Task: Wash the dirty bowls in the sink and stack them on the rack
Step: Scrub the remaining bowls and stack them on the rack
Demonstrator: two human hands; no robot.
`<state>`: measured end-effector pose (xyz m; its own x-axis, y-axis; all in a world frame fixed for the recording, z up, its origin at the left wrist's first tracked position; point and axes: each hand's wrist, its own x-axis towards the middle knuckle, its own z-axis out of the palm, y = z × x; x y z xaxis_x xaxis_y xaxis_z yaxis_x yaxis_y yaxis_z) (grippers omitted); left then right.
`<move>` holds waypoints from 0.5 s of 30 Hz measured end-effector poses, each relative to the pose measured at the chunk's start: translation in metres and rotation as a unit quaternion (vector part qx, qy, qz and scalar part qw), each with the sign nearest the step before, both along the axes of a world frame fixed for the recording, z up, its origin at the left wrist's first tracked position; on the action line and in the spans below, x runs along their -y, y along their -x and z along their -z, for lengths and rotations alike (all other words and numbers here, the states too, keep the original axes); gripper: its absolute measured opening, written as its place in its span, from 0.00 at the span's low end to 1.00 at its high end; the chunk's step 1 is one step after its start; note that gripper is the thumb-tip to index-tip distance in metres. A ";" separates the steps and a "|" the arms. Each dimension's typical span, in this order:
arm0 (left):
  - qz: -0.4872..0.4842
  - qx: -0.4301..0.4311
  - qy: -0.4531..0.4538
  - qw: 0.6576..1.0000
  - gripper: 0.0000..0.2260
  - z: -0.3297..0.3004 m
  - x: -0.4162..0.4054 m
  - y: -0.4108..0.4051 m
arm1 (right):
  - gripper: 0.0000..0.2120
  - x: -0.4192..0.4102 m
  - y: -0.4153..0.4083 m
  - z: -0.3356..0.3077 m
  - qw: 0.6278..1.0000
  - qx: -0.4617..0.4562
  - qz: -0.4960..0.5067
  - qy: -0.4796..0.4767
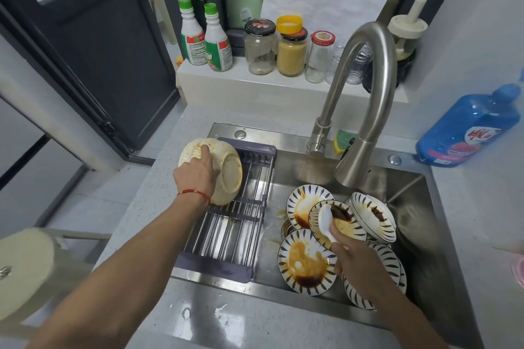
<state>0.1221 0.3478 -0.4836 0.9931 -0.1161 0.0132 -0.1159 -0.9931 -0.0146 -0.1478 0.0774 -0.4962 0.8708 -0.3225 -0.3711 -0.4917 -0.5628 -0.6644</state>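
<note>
Gripping a cream bowl point(224, 176) by its rim, the person's left hand point(195, 176) has its fingers curled over the edge and holds the bowl tipped on its side, its base facing right, at the far end of the rack point(226, 235). That rack spans the left part of the sink point(419, 187), so anything set on it can drip straight into the basin. Orange smears show on the bowl, so I judge it is being parked out of the way, not finished. To the right, several striped bowls point(307, 262) lie heaped on the sink floor beneath the faucet point(365, 99), brown sauce pooled in them; none looks washed. No water seems to run. The right hand point(351, 261) pinches the handle of a white spoon point(326, 221), lifting it over the pile, probably to clear the bowls for scrubbing. A sponge point(343, 140) waits behind the faucet, and a blue detergent bottle point(467, 125) lies on the counter, both within reach.
</note>
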 end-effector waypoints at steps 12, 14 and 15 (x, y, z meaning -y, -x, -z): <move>0.108 -0.013 0.119 0.987 0.15 0.013 0.061 0.063 | 0.21 0.030 0.010 -0.021 0.970 0.034 0.140 -0.195; 0.114 -0.086 0.174 0.974 0.07 0.006 0.086 0.090 | 0.18 0.030 0.007 -0.028 0.955 0.043 0.151 -0.250; 0.094 -0.158 0.243 0.952 0.04 0.004 0.098 0.103 | 0.16 0.028 0.004 -0.032 0.943 0.050 0.159 -0.287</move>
<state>0.0187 0.2499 -0.4872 0.9187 -0.3490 -0.1847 -0.2153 -0.8348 0.5066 -0.1516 0.0496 -0.4640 0.8042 -0.3440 -0.4847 -0.4929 0.0695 -0.8673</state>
